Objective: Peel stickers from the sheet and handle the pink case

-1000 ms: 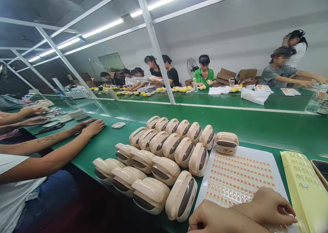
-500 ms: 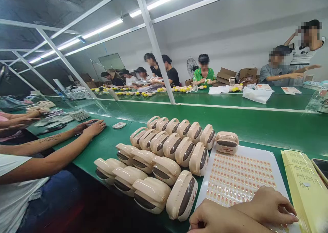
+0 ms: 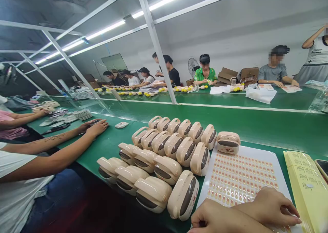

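My forearms cross at the bottom right. My left hand (image 3: 275, 207) rests on the lower right of a white sheet (image 3: 270, 154) with rows of small oval gold-edged stickers (image 3: 239, 171). Its fingers are curled in, their tips near the lowest stickers; whatever they may pinch is too small to make out. My right hand (image 3: 211, 214) lies over the sheet's lower left corner, fingers bent inward, tips partly cut off by the frame. Near it stands a beige rounded device (image 3: 183, 195) with a dark window and a red print. Another such device (image 3: 228, 143) sits on the sheet's top edge.
Several rows of beige devices (image 3: 164, 142) stand left of the sheet. Yellow printed sheets (image 3: 303, 181) and a phone-like object (image 3: 322, 168) lie at right. A co-worker's hands (image 3: 96, 127) hold a dark object at left. Across the green bench (image 3: 256, 125), several people sit working.
The view has shifted slightly, moving the scene a little. My hands keep nearly the same pose. Across the bench, the seated person in grey has lowered both hands to a paper.
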The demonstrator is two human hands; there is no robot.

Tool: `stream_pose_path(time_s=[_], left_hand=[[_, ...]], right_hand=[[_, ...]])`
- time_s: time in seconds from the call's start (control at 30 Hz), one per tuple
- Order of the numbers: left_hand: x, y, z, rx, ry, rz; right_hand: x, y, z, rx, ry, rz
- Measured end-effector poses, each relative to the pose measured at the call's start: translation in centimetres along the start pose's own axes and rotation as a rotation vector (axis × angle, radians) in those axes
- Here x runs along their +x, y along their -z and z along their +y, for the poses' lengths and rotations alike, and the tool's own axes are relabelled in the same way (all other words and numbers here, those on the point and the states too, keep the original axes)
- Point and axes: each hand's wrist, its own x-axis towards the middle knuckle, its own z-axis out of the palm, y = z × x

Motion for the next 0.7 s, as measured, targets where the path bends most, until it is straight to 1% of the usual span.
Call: stream_pose_path(time_s=[0.1,0.2,0.43,0.57,0.7], left_hand=[[-0.01,0.13,0.21,0.011,0.017,-0.010],[0.01,0.11,0.34,0.010,-0.003,0.002],[0.21,-0.40,-0.33,0.001,-0.016,0.024],[0.06,-0.32,-0.06,0.032,-0.020,0.033],[-0.01,-0.16,0.25,0.014,0.018,-0.025]], right_hand=[[-0.03,-0.02,0.01,0.006,-0.015,-0.004],[-0.03,-0.16,0.05,0.001,-0.023,0.014],[0.19,-0.40,0.43,0.008,-0.021,0.024],[0.23,-0.38,0.26,0.011,-0.031,0.027],[0.08,-0.20,-0.50,0.035,-0.042,0.042]])
